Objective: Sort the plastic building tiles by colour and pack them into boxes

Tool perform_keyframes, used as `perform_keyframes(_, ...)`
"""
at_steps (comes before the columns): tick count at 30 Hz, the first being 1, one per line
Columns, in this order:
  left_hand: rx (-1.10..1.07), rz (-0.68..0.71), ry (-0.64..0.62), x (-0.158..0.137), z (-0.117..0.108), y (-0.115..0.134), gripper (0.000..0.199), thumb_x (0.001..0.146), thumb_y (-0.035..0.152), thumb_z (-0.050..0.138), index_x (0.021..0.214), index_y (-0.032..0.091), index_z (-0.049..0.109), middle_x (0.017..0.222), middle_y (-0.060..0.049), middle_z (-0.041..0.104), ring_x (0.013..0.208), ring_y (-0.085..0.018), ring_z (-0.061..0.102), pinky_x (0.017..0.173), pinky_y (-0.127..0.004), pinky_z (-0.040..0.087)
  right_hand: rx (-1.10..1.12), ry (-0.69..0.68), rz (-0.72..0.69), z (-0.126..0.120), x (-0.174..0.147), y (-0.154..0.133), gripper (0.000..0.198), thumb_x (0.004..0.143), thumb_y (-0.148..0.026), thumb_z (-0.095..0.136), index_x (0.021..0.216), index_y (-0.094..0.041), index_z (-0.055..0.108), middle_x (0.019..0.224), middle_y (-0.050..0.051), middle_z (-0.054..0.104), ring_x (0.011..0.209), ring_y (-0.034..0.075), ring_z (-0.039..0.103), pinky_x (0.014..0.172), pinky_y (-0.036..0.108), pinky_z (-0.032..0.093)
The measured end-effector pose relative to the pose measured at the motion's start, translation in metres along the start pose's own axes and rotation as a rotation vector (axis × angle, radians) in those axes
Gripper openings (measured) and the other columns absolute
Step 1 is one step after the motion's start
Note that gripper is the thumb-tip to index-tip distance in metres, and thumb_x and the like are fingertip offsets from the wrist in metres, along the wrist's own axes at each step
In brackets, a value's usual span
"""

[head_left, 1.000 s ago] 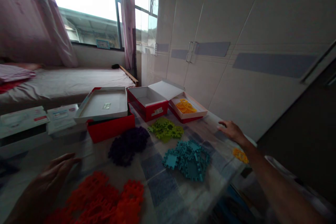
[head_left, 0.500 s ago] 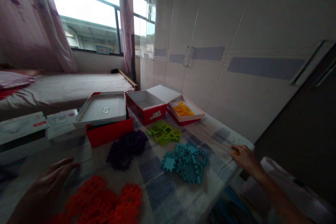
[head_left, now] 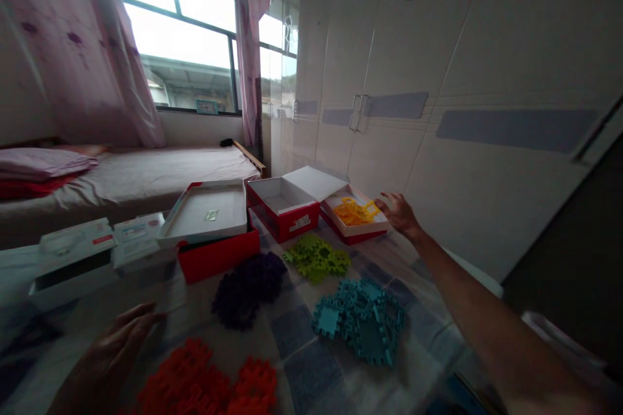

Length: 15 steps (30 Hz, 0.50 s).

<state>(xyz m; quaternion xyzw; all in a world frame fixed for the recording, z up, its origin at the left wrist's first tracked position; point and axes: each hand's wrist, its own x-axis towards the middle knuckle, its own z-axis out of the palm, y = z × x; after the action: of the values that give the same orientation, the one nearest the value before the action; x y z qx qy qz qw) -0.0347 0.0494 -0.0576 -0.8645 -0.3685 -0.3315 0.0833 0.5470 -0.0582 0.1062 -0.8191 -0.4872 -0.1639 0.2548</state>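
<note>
My right hand (head_left: 398, 214) is at the right edge of a shallow box lid (head_left: 370, 229), its fingers spread. A yellow toothed plastic piece (head_left: 370, 209) stands tilted at the fingertips, above the pile of yellow pieces (head_left: 351, 213) inside; whether it still touches the fingers is hard to tell. My left hand (head_left: 114, 350) rests on the cloth at lower left, fingers stretched out, holding nothing. Beside it lies a heap of red-orange toothed pieces (head_left: 195, 379). Farther off are heaps of purple (head_left: 248, 288), lime green (head_left: 316, 258) and teal pieces (head_left: 363, 321).
An open red box (head_left: 294, 224) with a white inside stands left of the lid. Another red box (head_left: 219, 251) carries a white tray-like lid (head_left: 209, 211). White boxes (head_left: 73, 266) stand at far left. Behind are a bed (head_left: 175, 172) and a tall wardrobe (head_left: 389, 149).
My right hand has moved from the table's right edge leftward and away to the lid, and its fingers have opened. The yellow piece is now over the yellow pile. My left hand stays by the red-orange heap.
</note>
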Motion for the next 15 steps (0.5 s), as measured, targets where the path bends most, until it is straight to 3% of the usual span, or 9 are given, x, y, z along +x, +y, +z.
perform_keyframes(3,-0.041,0.109,-0.044,-0.009,0.010,-0.018,0.042,0.087,0.027,0.030,0.106,0.018,0.065,0.112,-0.011,0.066,0.112,-0.021,0.057,0.084,-0.025,0.051,-0.021,-0.061,-0.048,0.020,-0.006,-0.013,0.040,0.083,-0.036,0.051,0.113,-0.010,0.060,0.118,0.017,0.056,0.106,0.025,0.055,0.092,0.033,0.040)
perform_keyframes(8,-0.035,0.108,-0.074,-0.019,0.014,-0.022,0.041,0.086,0.021,0.031,0.112,0.015,0.062,0.117,-0.015,0.062,0.116,-0.023,0.054,0.088,-0.027,0.049,-0.040,-0.219,-0.153,0.047,-0.034,-0.020,0.023,0.074,-0.026,0.062,0.095,-0.017,0.065,0.103,0.009,0.062,0.092,0.018,0.059,0.080,0.024,0.042)
perform_keyframes(12,-0.028,0.096,-0.057,-0.017,0.015,-0.020,0.040,0.086,0.024,0.032,0.111,0.018,0.063,0.115,-0.013,0.063,0.116,-0.023,0.054,0.088,-0.028,0.050,-0.033,-0.193,-0.133,0.061,-0.036,-0.022,0.014,0.074,-0.018,0.058,0.087,-0.016,0.061,0.097,0.009,0.061,0.089,0.018,0.057,0.078,0.025,0.042)
perform_keyframes(15,0.009,0.132,-0.044,-0.014,0.015,-0.019,0.039,0.084,0.026,0.035,0.108,0.019,0.064,0.111,-0.012,0.065,0.112,-0.024,0.058,0.085,-0.028,0.051,-0.001,-0.123,-0.119,0.058,-0.033,-0.018,0.013,0.074,-0.019,0.058,0.087,-0.015,0.059,0.099,0.011,0.058,0.092,0.020,0.056,0.081,0.027,0.043)
